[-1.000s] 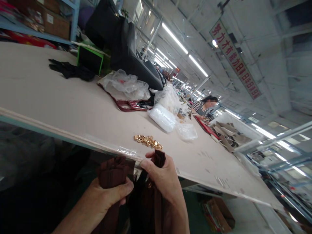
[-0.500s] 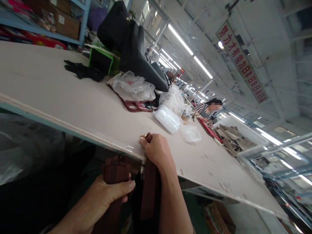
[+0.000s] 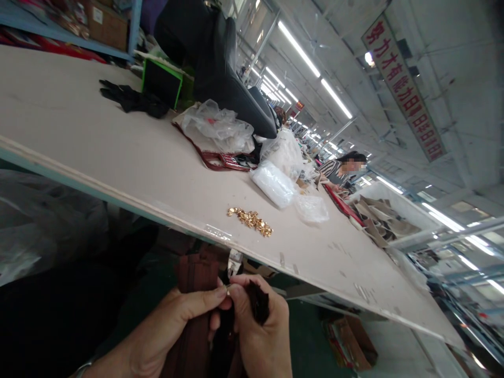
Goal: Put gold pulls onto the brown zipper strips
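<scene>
Right hand (image 3: 264, 320) lowered beside left hand (image 3: 173, 317)

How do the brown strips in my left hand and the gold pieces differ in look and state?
The brown strips are long and dull, while the gold pieces are small and shiny. The strips are bunched in the left hand, off the table; the gold pieces lie loose on it. Both are groups of several items.

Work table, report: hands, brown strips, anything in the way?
Left hand holding brown strips. Right hand gripping dark bundle, thumbs close. Gold pieces on table; metal piece beyond hands.
</scene>
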The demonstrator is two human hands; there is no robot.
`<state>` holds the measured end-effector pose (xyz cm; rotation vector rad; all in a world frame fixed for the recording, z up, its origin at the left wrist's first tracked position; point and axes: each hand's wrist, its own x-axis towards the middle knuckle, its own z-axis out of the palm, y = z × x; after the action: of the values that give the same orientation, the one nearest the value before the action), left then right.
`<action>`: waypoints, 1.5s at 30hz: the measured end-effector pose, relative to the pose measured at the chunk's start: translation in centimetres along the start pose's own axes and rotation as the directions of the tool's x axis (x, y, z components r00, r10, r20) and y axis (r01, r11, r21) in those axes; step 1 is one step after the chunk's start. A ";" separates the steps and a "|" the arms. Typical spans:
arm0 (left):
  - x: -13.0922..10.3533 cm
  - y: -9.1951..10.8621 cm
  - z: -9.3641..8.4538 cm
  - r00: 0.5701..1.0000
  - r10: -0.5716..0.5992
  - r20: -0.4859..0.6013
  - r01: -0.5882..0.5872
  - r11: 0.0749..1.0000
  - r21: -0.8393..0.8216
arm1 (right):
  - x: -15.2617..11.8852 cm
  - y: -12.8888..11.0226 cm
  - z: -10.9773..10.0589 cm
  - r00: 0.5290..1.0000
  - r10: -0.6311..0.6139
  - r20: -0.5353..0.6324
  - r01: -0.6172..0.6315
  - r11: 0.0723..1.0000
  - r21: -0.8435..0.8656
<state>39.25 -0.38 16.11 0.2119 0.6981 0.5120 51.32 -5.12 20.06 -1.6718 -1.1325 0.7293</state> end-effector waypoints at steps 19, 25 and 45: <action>0.4 0.9 1.1 0.963 0.245 -0.114 -0.224 0.960 0.171 | 0.4 1.7 1.8 0.991 -0.002 -0.131 0.017 0.993 0.115; 1.0 0.6 0.3 0.961 0.262 -0.091 -0.235 0.943 0.234 | 0.4 2.8 2.4 0.975 -0.177 -0.137 0.186 0.981 0.060; 1.1 -0.1 -1.3 0.951 0.298 0.079 -0.302 0.851 0.430 | 1.5 4.5 -0.1 0.982 -0.006 -0.187 0.058 0.961 0.272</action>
<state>39.13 0.08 14.45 0.7584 0.7700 0.6471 53.57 -4.25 15.97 -1.4480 -0.8815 0.6641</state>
